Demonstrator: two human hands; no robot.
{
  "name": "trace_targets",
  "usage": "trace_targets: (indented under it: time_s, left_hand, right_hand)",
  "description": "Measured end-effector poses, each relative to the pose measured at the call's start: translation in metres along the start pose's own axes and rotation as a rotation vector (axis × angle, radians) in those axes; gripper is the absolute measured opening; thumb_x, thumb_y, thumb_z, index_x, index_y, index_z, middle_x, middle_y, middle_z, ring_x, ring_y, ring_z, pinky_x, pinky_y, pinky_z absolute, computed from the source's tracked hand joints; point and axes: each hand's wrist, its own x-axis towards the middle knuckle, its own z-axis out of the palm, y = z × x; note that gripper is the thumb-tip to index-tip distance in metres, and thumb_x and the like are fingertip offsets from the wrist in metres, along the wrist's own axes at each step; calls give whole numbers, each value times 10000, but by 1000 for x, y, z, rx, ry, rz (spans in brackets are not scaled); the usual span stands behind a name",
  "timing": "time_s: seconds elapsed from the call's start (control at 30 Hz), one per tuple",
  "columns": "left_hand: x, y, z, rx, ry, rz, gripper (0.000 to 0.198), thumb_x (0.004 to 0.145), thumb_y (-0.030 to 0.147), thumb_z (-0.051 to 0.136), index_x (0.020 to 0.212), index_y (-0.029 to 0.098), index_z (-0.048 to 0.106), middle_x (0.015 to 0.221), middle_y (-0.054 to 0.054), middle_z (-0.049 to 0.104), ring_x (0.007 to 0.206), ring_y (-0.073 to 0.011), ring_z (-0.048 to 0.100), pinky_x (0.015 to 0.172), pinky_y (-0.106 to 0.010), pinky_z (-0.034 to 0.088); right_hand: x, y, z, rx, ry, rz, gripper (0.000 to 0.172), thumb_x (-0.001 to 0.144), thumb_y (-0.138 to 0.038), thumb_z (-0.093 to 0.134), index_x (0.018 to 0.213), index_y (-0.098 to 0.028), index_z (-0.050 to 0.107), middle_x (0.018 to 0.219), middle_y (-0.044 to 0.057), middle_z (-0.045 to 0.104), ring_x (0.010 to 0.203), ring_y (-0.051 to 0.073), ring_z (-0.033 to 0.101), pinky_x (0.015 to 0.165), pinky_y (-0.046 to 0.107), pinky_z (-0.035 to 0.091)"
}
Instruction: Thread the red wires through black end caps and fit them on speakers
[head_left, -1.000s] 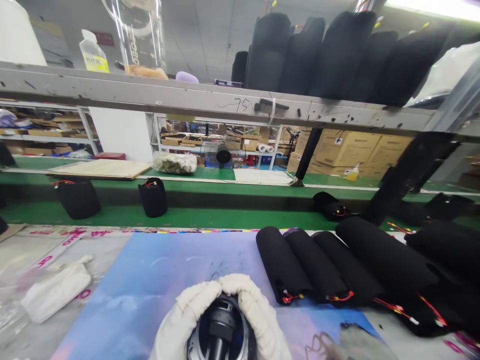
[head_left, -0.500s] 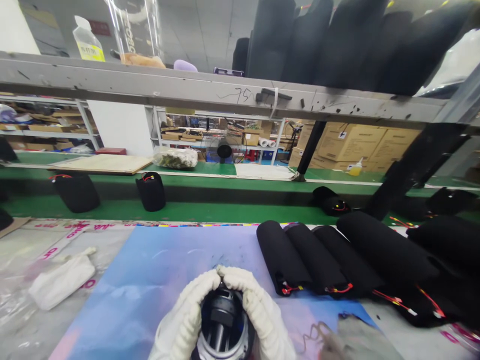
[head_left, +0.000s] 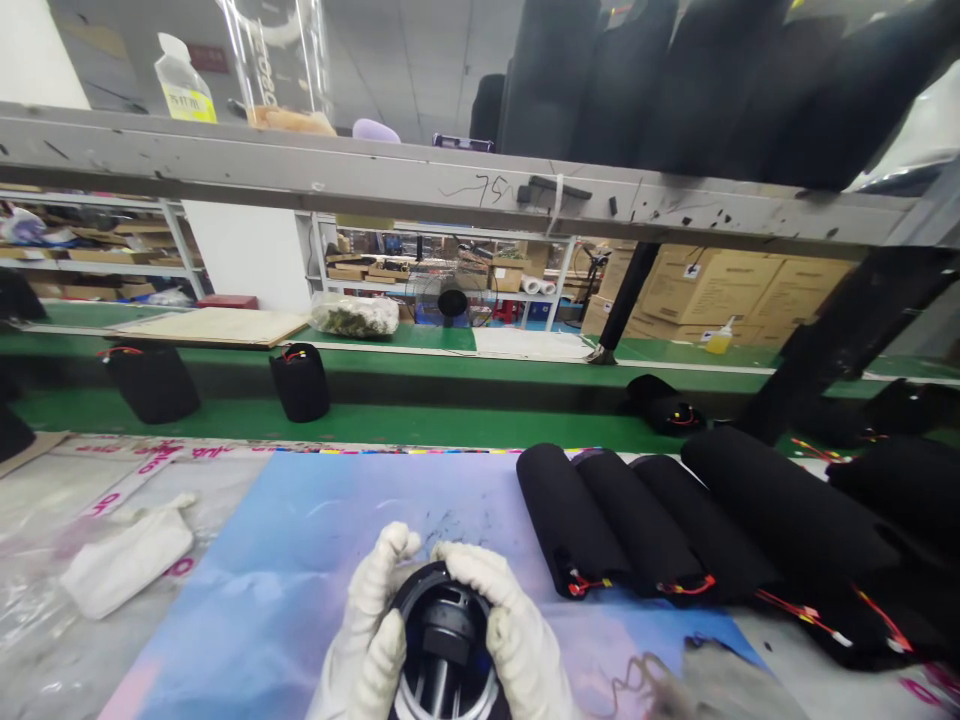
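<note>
At the bottom centre is a round black housing (head_left: 450, 615) with a silvery ring at its near edge and a dark core with a metal rod inside. My right hand (head_left: 517, 630), in a white glove, wraps around its right side, with fingertips over the far rim. My left hand (head_left: 367, 625), also gloved, curves along the left side. Its thumb rests against the rim, while the fingertips stand slightly off the far edge. The lower part of the housing is out of frame. Beneath lies a blue and pink sheet (head_left: 300, 560).
Several black fabric-covered cylinders (head_left: 574, 520) with red and yellow leads lie to the right. A white glove (head_left: 127, 560) lies left on plastic film. Near the bottom right is a grey cloth (head_left: 727, 680). Behind runs a green bench (head_left: 450, 420); a grey shelf beam (head_left: 315, 165) crosses above.
My left fingers have lifted and spread away from the far rim, and the left thumb now shows at the side. My right hand keeps its hold; more of the black rim is visible.
</note>
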Motion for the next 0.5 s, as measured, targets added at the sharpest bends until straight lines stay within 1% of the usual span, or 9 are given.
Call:
trace_targets:
  time_s: [0.03,0.07,0.13,0.2,0.27,0.33,0.37,0.43,0.5]
  left_hand:
    - [1,0,0,2,6,3,399,957,537,487,1314,398,597,1435,43,595,1316,-229,568,1167,-412,396]
    - [2,0,0,0,7,2,393,959,542,481,1309,410,599,1448,54,583,1327,-227,558,1177,-414,382]
    - [4,3,0,12,-1,-11,439,988,566,367,1351,418,565,1453,46,580,1325,-228,559,1151,-428,421]
    - [6,7,1,32,-10,-15,482,990,587,325,1357,395,571,1435,20,600,1313,-238,571,1108,-428,476]
    - [10,10,1,62,-5,-9,447,947,590,464,1278,356,650,1421,3,612,1325,-251,560,1121,-401,464]
    - [16,13,-1,83,18,2,417,885,574,594,1193,317,710,1381,-18,643,1298,-269,585,1110,-378,478]
    - [19,14,-4,89,32,8,418,879,574,602,1179,307,718,1345,-26,669,1260,-273,616,1078,-374,510]
    - [27,12,-11,92,62,23,461,919,598,507,1209,297,702,1221,-35,736,1136,-270,694,963,-380,592]
    - [33,9,-21,145,80,65,515,971,599,363,1257,300,670,1030,-22,792,964,-254,757,809,-375,645]
  right_hand:
    - [1,-1,0,-13,15,4,466,964,-601,479,1223,-288,707,1357,58,652,1303,239,572,1146,332,407]
    - [1,-3,1,-17,27,26,458,966,-593,483,1237,-294,698,1360,54,648,1306,235,568,1143,323,409]
    - [3,-8,1,-31,28,75,486,953,-602,502,1302,-299,654,1346,58,652,1283,241,584,1119,323,435]
    - [7,-15,1,-58,-19,62,487,936,-625,517,1275,-312,670,1278,58,676,1220,239,621,1079,314,468]
    - [14,-22,0,-101,-69,-10,451,939,-644,497,1174,-335,726,1208,45,678,1161,218,643,1050,290,477]
    - [20,-26,-3,-127,-81,-40,451,938,-666,476,1106,-355,756,1210,31,657,1162,203,637,1045,274,471]
    - [23,-26,-6,-129,-71,-26,473,922,-693,479,1105,-360,760,1228,26,651,1173,207,632,1046,275,471]
    - [25,-23,-13,-123,-41,14,558,893,-748,458,1124,-339,759,1220,30,669,1143,227,655,1018,299,501]
    - [24,-15,-21,-119,-8,81,631,918,-751,385,1178,-300,741,1051,42,736,981,232,719,896,325,574]
